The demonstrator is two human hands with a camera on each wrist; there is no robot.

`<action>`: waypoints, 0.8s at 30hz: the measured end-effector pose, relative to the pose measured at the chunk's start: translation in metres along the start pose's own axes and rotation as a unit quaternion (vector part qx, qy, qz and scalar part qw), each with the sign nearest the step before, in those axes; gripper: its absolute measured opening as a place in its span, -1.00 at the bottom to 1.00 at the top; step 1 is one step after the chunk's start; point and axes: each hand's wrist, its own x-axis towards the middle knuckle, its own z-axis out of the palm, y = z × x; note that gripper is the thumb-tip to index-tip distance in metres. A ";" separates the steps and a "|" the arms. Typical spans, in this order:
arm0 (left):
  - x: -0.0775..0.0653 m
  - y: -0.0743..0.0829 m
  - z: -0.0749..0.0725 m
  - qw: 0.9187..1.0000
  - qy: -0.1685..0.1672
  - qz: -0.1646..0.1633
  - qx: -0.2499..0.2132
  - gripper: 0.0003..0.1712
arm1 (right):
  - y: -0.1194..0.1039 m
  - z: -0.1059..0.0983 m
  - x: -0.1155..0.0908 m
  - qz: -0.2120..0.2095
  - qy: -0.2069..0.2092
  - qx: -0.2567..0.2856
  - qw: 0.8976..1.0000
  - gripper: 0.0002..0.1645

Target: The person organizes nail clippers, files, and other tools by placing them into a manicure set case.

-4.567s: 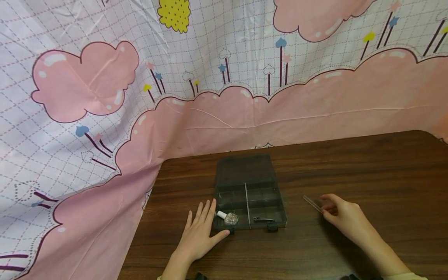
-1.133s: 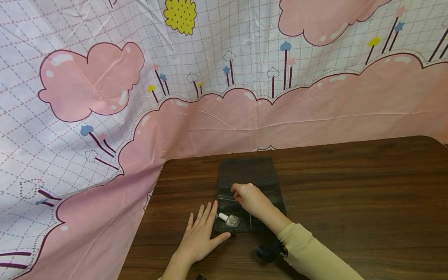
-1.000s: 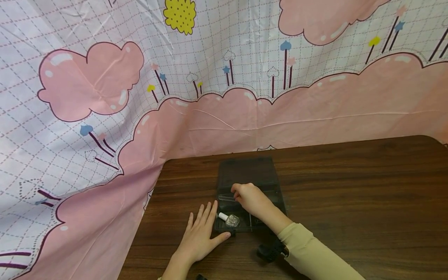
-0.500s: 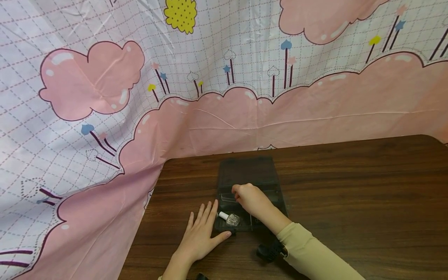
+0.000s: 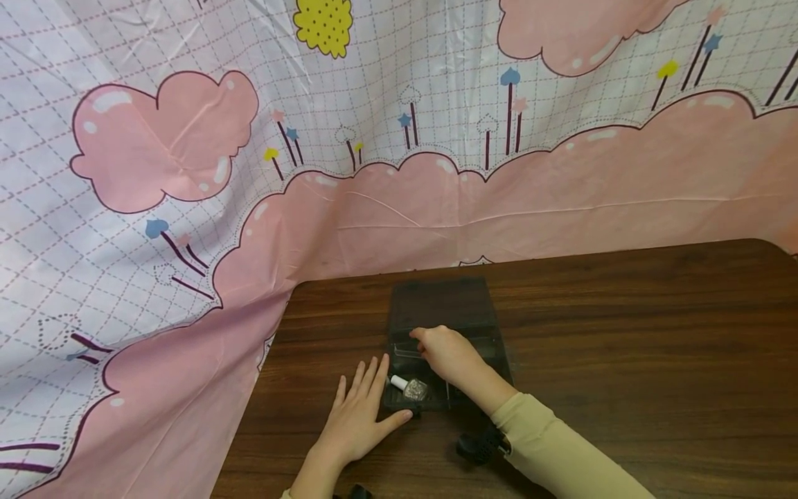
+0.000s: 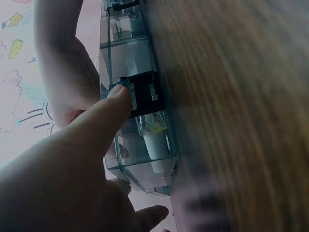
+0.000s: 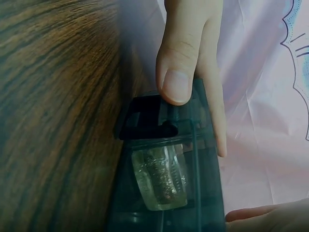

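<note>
A dark see-through compartment box lies with its lid folded back on the table. My left hand lies flat along its left side, its thumb touching a front latch. My right hand reaches over the box, its curled fingers at the back left compartment. A thin clear strip runs from those fingers into that compartment; its right end is hidden by the hand. In the front left compartment lies a glittery nail polish bottle with a white cap. The right forearm covers most of the right compartments.
The brown wooden table stretches to the right of the box. Behind it hangs a pink and white patterned cloth. A black wrist device sits under the right sleeve, close to the box's front.
From right of the box, my right hand has carried the clear strip over the back left compartment. Over the last second the strip has shifted slightly right; the left hand stays put.
</note>
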 end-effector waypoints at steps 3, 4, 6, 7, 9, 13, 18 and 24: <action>0.000 0.000 0.000 1.000 -0.003 -0.001 0.000 0.12 | 0.000 0.000 0.000 -0.004 -0.004 -0.005 1.000 -0.54; 0.000 0.000 0.000 1.000 -0.003 -0.002 0.001 0.12 | 0.000 0.000 0.000 -0.005 -0.005 -0.006 1.000 -0.54; 0.000 -0.001 0.001 1.000 -0.004 -0.001 0.002 0.12 | 0.000 0.001 0.000 -0.008 -0.004 -0.003 1.000 -0.54; 0.000 -0.001 0.001 1.000 -0.004 -0.001 0.002 0.12 | 0.001 0.001 0.000 -0.009 -0.002 -0.002 1.000 -0.54; 0.000 -0.001 0.001 1.000 -0.003 0.000 0.002 0.12 | 0.002 0.002 -0.002 -0.014 0.002 0.005 1.000 -0.55; -0.002 0.000 0.001 1.000 -0.004 -0.001 0.004 0.13 | 0.008 0.002 -0.009 -0.042 0.023 0.035 0.998 -0.53; -0.002 0.002 -0.002 1.000 -0.001 0.001 0.009 0.13 | 0.016 -0.012 -0.022 -0.062 0.082 0.088 0.991 -0.55; -0.001 0.004 -0.006 1.000 0.005 0.002 0.014 0.14 | 0.029 -0.035 -0.045 -0.074 0.122 0.086 0.986 -0.61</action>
